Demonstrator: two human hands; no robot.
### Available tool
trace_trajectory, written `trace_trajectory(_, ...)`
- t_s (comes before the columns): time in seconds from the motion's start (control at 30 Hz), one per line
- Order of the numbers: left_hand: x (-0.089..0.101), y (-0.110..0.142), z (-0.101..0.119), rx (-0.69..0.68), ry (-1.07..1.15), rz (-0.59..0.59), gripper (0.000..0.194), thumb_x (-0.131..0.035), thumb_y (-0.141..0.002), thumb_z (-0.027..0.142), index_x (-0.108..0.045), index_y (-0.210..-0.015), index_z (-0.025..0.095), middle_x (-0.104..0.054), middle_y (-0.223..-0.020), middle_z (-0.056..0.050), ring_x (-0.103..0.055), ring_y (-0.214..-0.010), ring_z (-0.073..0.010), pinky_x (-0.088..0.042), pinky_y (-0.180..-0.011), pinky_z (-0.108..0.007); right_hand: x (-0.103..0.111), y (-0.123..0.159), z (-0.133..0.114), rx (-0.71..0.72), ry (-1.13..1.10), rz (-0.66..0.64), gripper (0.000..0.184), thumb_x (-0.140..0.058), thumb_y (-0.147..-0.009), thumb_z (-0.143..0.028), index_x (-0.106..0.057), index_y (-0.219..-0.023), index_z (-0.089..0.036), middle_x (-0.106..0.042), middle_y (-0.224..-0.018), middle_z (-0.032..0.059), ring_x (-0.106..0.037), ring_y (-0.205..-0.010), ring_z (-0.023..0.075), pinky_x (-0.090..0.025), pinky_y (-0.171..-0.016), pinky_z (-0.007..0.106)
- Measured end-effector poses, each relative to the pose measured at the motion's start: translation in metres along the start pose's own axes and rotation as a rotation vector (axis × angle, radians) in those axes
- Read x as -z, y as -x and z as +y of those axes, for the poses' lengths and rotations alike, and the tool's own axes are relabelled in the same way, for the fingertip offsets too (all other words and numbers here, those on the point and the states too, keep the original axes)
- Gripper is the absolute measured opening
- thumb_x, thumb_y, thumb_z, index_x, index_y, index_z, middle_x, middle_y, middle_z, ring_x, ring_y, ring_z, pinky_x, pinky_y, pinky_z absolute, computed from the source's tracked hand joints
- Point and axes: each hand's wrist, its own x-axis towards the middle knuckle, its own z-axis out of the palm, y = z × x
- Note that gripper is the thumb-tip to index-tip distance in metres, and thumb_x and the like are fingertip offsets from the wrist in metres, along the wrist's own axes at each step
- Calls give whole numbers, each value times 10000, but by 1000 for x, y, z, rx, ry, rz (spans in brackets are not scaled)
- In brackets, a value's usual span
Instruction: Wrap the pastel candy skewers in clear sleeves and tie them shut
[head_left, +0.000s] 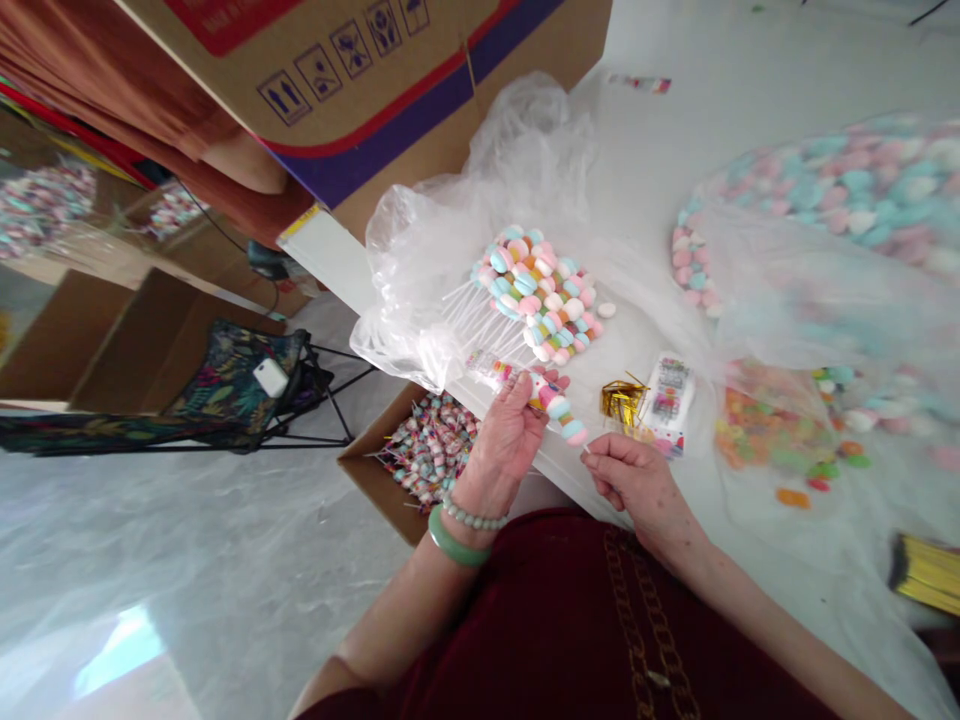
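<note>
A candy skewer [564, 416] of pastel marshmallows is held between my two hands near the table's front edge. My left hand [514, 432] has its fingers closed around the skewer's upper part, where a colourful printed wrapper partly shows. My right hand [634, 478] pinches the white stick just below the lowest pink marshmallow. Beyond my left hand lies a pile of marshmallow skewers [541, 285] with white sticks pointing left. To the right are gold twist ties [624, 402] and a stack of printed clear bags [670, 395].
A large bag of marshmallows [840, 190] and loose gummy candies [780, 420] lie to the right. A big carton [390, 90] stands at the back, beside crumpled plastic [420, 250]. Below the left edge sits a box of wrapped skewers [382, 435]; a folding chair [232, 380] is farther left.
</note>
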Motion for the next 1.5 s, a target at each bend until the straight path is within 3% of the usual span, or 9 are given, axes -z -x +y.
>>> trace_trajectory(0.2,1,3,5,18,-59,-90,191,-690,-802,287,-658,-929,148,-716,-901,-55,-687,-936,-204,-519,-897,-329,5,-3,0,21,86,-23,196,-651,-681,-376,-614,-628,-191,-451,-430,-60,-300,-387,75,-185,-390,220)
trace_trajectory(0.4,3,3,10,63,-167,-174,232,-725,-765,287,-670,-922,126,-720,-857,-73,-687,-939,-233,-518,-912,-364,9,-3,0,224,356,60,142,-612,-721,-295,-635,-615,-206,-499,-475,-42,-442,-507,112,-330,-513,234)
trace_trajectory(0.6,0,2,13,123,-66,-119,194,-620,-852,292,-656,-909,109,-720,-831,-93,-697,-888,-231,-536,-893,-383,10,-6,-7,-100,-238,-205,149,-694,-678,-302,-631,-698,-168,-432,-425,-74,-242,-359,42,-131,-369,197)
trace_trajectory(0.8,1,5,10,95,-138,-172,188,-616,-854,278,-670,-895,102,-717,-807,-84,-700,-869,-224,-541,-887,-372,12,-17,-4,-418,-600,-484,149,-728,-699,-228,-612,-716,-136,-397,-454,-101,-151,-343,2,-122,-341,142)
trace_trajectory(1.03,3,2,20,224,-93,-164,203,-618,-857,288,-657,-913,97,-715,-864,-97,-692,-909,-242,-519,-929,-421,8,-23,-2,-405,-714,-666,101,-651,-799,-224,-606,-779,-135,-352,-466,-113,-145,-337,5,-150,-328,118)
trace_trajectory(1.17,6,-5,37,93,-88,-153,244,-627,-793,78,-637,-1030,138,-718,-959,-68,-684,-939,-202,-518,-925,-363,6,-21,-5,-327,-540,-560,129,-682,-750,-249,-623,-768,-136,-417,-457,-94,-174,-338,7,-126,-337,149)
trace_trajectory(1.27,6,-9,45,102,-62,-174,232,-599,-826,120,-632,-1056,125,-714,-960,-94,-689,-914,-215,-541,-874,-372,2,-20,-8,-195,-304,-344,159,-703,-691,-275,-627,-731,-140,-449,-449,-74,-232,-356,26,-121,-358,180)
trace_trajectory(1.37,3,-10,42,63,-60,-128,169,-617,-828,145,-647,-993,121,-711,-878,-77,-693,-889,-214,-546,-860,-364,-2,-18,-9,3,24,-128,163,-660,-710,-318,-615,-685,-163,-482,-471,-51,-314,-406,62,-186,-403,205)
trace_trajectory(1.5,-2,-11,30,35,-11,-67,114,-620,-832,148,-654,-938,121,-701,-831,-62,-691,-887,-210,-540,-878,-370,-1,-12,-7,417,703,47,204,-532,-806,-279,-599,-639,-182,-550,-573,2,-470,-574,125,-286,-545,256)
